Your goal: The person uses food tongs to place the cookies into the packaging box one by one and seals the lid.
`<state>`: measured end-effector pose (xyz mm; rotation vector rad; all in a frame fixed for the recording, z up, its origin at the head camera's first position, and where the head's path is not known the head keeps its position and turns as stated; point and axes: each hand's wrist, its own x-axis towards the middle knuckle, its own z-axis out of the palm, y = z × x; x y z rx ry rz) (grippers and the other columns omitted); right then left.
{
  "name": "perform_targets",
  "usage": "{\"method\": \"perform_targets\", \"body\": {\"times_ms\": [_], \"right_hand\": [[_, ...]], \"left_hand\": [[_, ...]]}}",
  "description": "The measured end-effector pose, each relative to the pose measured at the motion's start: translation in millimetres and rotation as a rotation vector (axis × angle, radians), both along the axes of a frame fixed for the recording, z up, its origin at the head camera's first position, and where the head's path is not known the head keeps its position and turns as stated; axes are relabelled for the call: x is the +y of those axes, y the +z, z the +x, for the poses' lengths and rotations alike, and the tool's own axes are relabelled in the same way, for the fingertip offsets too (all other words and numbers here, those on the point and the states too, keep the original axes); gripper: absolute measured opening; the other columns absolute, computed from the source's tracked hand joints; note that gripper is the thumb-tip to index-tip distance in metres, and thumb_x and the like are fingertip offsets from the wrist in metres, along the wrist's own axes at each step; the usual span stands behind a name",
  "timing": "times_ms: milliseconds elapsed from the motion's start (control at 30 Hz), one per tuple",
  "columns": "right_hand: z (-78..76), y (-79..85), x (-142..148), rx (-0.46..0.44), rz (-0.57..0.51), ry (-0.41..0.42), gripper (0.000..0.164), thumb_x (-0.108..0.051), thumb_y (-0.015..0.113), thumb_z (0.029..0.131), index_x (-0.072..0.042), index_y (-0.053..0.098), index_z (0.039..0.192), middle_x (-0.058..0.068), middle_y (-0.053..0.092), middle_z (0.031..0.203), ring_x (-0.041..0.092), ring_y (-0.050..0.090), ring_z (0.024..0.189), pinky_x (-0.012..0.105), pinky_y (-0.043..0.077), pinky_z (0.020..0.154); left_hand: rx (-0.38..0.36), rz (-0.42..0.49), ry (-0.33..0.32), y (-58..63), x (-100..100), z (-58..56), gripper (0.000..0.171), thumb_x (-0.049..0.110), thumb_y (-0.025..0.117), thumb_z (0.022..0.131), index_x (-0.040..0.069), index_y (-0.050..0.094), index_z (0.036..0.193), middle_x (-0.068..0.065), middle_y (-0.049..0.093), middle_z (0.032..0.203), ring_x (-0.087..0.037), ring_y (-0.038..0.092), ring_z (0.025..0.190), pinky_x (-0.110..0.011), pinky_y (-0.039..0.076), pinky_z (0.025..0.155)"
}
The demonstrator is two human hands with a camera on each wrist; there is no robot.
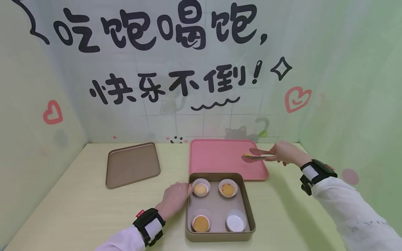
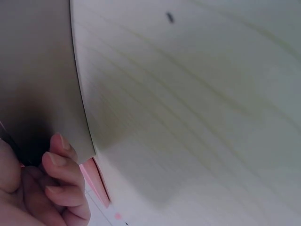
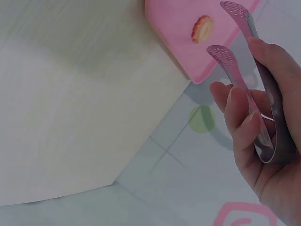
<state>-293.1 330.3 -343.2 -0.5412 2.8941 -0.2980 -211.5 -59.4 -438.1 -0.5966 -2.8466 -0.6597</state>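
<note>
Curling at its left wall, the left grip (image 1: 176, 197) is clamped on the deep pan (image 1: 220, 237). Farther right, on the pink tray (image 1: 216, 157), a small fluted treat (image 3: 202, 29) is left unpinched near the parted tips of the tongs (image 3: 277, 113). Probably light and crumbly, it is best taken gently by opposite edges. The tongs, likely springy, are clasped by the right grip (image 1: 287, 153).

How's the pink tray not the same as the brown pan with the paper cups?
The pink tray is low and flat; the brown pan has taller walls. The pink tray bears one small food piece; the brown pan holds four paper cups. Both have rounded corners.
</note>
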Motion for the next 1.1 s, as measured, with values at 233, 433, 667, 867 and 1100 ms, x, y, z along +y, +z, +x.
{"method": "perform_targets", "body": {"times_ms": [233, 433, 667, 867, 1100], "right_hand": [[-11.5, -9.0, 6.5, -0.007, 0.000, 0.008, 0.021, -0.027, 0.064, 0.082, -0.011, 0.063, 0.068, -0.002, 0.052, 0.052, 0.014, 0.050, 0.037, 0.027, 0.040, 0.040], [-19.5, -15.9, 8.2, -0.020, 0.014, -0.015, 0.022, -0.028, 0.064, 0.081, -0.010, 0.064, 0.069, 0.004, 0.054, 0.054, 0.013, 0.049, 0.036, 0.026, 0.039, 0.039], [-21.1, -19.0, 2.1, -0.027, -0.007, -0.024, 0.020, -0.024, 0.065, 0.081, -0.009, 0.065, 0.067, 0.005, 0.052, 0.050, 0.014, 0.049, 0.036, 0.026, 0.040, 0.039], [-22.0, -17.5, -0.9, -0.005, 0.010, -0.011, 0.021, -0.022, 0.065, 0.080, -0.010, 0.064, 0.063, 0.002, 0.049, 0.046, 0.012, 0.046, 0.034, 0.025, 0.038, 0.038], [-23.8, -18.1, 1.8, -0.013, -0.001, -0.012, 0.020, -0.024, 0.065, 0.080, -0.007, 0.067, 0.070, 0.004, 0.053, 0.050, 0.014, 0.048, 0.036, 0.025, 0.038, 0.038]], "left_hand": [[0.010, -0.013, -0.014, -2.2, -0.4, -0.3, 0.040, 0.019, 0.044, 0.092, 0.012, 0.038, 0.053, 0.003, 0.032, 0.050, -0.012, 0.034, 0.047, -0.029, 0.031, 0.039], [0.011, -0.015, -0.009, -2.5, -0.3, 0.1, 0.040, 0.020, 0.044, 0.092, 0.012, 0.038, 0.053, 0.003, 0.033, 0.050, -0.012, 0.034, 0.047, -0.029, 0.031, 0.039], [0.010, 0.002, 0.001, 0.2, 0.4, 1.4, 0.040, 0.021, 0.044, 0.091, 0.013, 0.039, 0.052, 0.002, 0.037, 0.051, -0.013, 0.037, 0.047, -0.032, 0.033, 0.039], [0.009, 0.010, -0.003, 1.5, 0.6, 1.8, 0.041, 0.020, 0.043, 0.092, 0.013, 0.035, 0.052, 0.003, 0.031, 0.051, -0.012, 0.034, 0.047, -0.029, 0.030, 0.038], [-0.003, 0.015, 0.003, 0.7, -0.8, 0.9, 0.041, 0.020, 0.043, 0.092, 0.013, 0.034, 0.052, 0.004, 0.028, 0.051, -0.012, 0.032, 0.047, -0.028, 0.028, 0.038]]}}
